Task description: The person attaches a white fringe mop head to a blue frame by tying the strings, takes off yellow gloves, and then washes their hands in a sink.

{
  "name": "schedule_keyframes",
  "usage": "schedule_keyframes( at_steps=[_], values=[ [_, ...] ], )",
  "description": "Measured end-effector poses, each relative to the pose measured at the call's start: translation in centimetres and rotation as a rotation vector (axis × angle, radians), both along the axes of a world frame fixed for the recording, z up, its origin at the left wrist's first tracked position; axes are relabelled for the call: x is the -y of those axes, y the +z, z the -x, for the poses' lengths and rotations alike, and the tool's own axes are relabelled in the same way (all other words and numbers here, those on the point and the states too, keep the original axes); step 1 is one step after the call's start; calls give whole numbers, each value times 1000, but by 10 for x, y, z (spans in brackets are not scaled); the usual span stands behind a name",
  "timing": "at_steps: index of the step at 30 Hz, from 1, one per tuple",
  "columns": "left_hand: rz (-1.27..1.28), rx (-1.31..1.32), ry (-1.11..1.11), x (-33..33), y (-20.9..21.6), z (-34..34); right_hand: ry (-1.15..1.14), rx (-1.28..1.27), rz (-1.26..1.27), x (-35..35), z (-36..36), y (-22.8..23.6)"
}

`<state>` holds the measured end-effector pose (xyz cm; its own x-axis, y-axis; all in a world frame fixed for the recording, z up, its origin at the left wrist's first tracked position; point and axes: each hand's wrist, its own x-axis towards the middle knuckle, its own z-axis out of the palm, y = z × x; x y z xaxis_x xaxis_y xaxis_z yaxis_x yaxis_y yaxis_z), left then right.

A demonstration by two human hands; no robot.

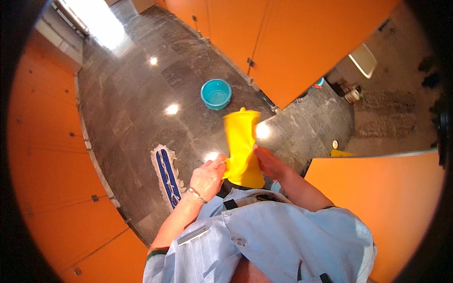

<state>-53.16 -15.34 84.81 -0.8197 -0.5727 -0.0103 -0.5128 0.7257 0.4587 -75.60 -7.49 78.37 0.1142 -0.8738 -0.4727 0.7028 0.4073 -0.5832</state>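
Observation:
A soft, bright yellow piece (242, 137), a cloth or a rubber glove, hangs in front of my body between my two hands; I cannot tell which it is. It is narrower in its middle and wider at both ends. My left hand (207, 178), with a bracelet at the wrist, pinches its lower left side. At the right edge my right hand (268, 162) grips it, its fingers partly hidden behind the yellow material. Beyond it, a round teal basin (216, 94) stands on the floor. A flat mop head (166, 177), blue with a pale fringe, lies left of my left hand.
Dark, shiny floor tiles (137, 104) spread below. Orange panels line the left (52, 165) and far side (288, 52), and an orange surface (373, 188) lies near my right arm. At far right are a white-rimmed container (364, 61) and a brownish mat (387, 113).

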Motion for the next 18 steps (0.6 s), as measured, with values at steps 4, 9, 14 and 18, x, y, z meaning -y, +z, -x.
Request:
schedule_keyframes(
  at_steps=[4, 9, 14, 18],
  values=[
    [165, -79, -118, -3, 0, 12, -309, -116, -86, -5, -13, 24],
    [25, -151, -155, 10, -5, 2, -557, -108, -82, -31, -12, 22],
    [-766, -421, 92, -4, -43, 25, -626, 25, -78, -60, -11, 15],
    [-932, -431, 78, -25, -62, 77, -521, -22, -89, -83, -3, 7]
  ],
)
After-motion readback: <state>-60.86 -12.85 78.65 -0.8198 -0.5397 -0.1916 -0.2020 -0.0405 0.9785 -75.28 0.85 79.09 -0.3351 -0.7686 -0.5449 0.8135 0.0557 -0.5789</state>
